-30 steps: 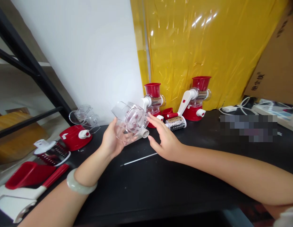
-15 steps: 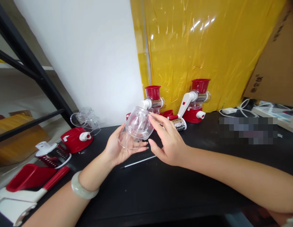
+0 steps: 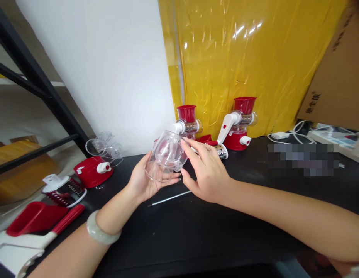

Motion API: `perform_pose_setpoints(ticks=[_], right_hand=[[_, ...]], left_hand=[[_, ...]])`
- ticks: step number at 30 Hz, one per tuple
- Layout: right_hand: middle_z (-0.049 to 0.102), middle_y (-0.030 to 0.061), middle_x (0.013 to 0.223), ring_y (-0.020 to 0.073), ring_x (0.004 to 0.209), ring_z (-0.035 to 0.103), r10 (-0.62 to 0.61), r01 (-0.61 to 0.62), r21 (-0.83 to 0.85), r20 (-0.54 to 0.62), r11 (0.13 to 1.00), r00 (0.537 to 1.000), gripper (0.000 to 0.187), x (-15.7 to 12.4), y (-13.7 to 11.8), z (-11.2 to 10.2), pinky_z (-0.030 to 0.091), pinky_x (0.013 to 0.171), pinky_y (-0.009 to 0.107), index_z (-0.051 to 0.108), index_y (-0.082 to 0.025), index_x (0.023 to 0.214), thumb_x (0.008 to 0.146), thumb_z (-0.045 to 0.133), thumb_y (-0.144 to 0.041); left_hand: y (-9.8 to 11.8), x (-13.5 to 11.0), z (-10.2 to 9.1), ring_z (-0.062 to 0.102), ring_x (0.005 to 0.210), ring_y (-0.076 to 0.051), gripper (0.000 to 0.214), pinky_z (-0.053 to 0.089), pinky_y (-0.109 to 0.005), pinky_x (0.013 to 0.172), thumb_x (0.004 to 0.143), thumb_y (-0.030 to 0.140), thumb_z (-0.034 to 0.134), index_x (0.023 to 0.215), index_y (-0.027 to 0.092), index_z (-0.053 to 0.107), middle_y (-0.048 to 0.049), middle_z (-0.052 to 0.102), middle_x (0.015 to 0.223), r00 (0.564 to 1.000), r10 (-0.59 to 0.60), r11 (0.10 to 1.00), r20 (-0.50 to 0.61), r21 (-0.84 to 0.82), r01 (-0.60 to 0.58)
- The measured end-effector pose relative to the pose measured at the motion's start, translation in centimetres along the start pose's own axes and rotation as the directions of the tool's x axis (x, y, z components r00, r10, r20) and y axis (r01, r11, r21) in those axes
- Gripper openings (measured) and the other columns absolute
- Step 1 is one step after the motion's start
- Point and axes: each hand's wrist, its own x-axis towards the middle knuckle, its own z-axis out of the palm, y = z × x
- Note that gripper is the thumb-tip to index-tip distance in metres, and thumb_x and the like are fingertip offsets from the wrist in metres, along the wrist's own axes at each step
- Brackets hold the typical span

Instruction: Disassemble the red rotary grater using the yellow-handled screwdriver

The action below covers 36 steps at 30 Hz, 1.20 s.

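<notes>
A clear plastic grater housing (image 3: 167,151) is held above the black table. My left hand (image 3: 144,179) cradles it from below and from the left, palm up, fingers curved under it. Against its right side rest the fingertips of my right hand (image 3: 207,170), with thumb and forefinger around that edge. Below my hands a thin metal rod (image 3: 169,198) lies on the table. To the left sit a red base with a white knob (image 3: 94,172), a drum grater (image 3: 65,190), a red hopper (image 3: 37,218) and a white part with a red handle (image 3: 68,220).
Two assembled drum graters (image 3: 187,114) (image 3: 244,106) stand at the back before yellow sheeting (image 3: 220,58). Another clear housing (image 3: 104,146) stands back left, by a black metal frame (image 3: 52,96). White cables (image 3: 295,133) and a power strip (image 3: 336,141) lie back right.
The clear housing appears turned very slightly in my hands. Both hands keep nearly the same hold, and the view has shifted a little.
</notes>
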Motion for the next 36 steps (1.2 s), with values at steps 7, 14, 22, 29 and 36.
perform_pose_setpoints(ticks=[7,14,22,29,36], right_hand=[[0.075,0.0131,0.121,0.0267,0.111,0.07,0.047,-0.048,-0.013,-0.09,0.999,0.995,0.037,1.2,1.2,-0.6,0.042,0.107,0.049,0.062,-0.017,0.132,0.097,0.05,-0.025],[0.081,0.003,0.086,0.019,0.076,0.073,0.019,-0.02,-0.016,-0.083,1.0,0.996,0.023,2.1,3.2,-1.3,0.047,0.1,0.044,0.076,-0.021,0.099,0.099,0.053,-0.023],[0.08,0.0022,0.08,0.0197,0.073,0.072,0.075,-0.072,-0.04,0.084,0.997,0.994,0.022,2.4,3.7,-1.7,0.051,0.087,0.041,0.079,-0.024,0.087,0.096,0.059,-0.024],[0.08,0.0048,0.083,0.0229,0.077,0.072,0.101,-0.077,-0.12,0.209,0.99,0.973,0.017,3.0,4.3,-2.3,0.05,0.077,0.038,0.079,-0.02,0.083,0.093,0.065,-0.023],[0.079,0.0056,0.09,0.0207,0.079,0.071,-0.009,0.016,-0.123,0.061,0.992,0.998,0.016,2.7,4.7,-2.2,0.049,0.074,0.036,0.075,-0.018,0.094,0.097,0.06,-0.023]], left_hand=[[0.0,0.2,0.2,0.076,0.077,-0.03,0.062,0.063,-0.045,0.077,0.095,0.061,0.036,0.122,0.013,0.064,-0.0179,0.076,0.097,0.995,0.02,0.999,-0.096,0.027,-0.018],[-0.4,0.0,1.0,0.076,0.077,-0.031,0.064,0.063,-0.048,0.077,0.095,0.062,0.037,0.117,0.01,0.066,-0.02,0.076,0.098,0.986,0.03,0.995,-0.162,0.1,-0.014],[-0.8,0.1,1.6,0.076,0.073,-0.028,0.055,0.063,-0.046,0.072,0.099,0.056,0.034,0.111,0.013,0.065,-0.0146,0.076,0.095,0.949,0.152,0.978,-0.275,0.181,-0.104],[-1.4,0.0,2.2,0.075,0.068,-0.026,0.044,0.063,-0.046,0.072,0.102,0.052,0.035,0.106,0.014,0.057,-0.0106,0.073,0.086,0.903,0.251,0.956,-0.349,0.234,-0.176],[-0.7,-0.1,2.2,0.075,0.07,-0.028,0.056,0.063,-0.047,0.073,0.102,0.052,0.029,0.115,0.009,0.062,-0.016,0.075,0.091,0.947,0.135,0.98,-0.293,0.179,-0.084]])
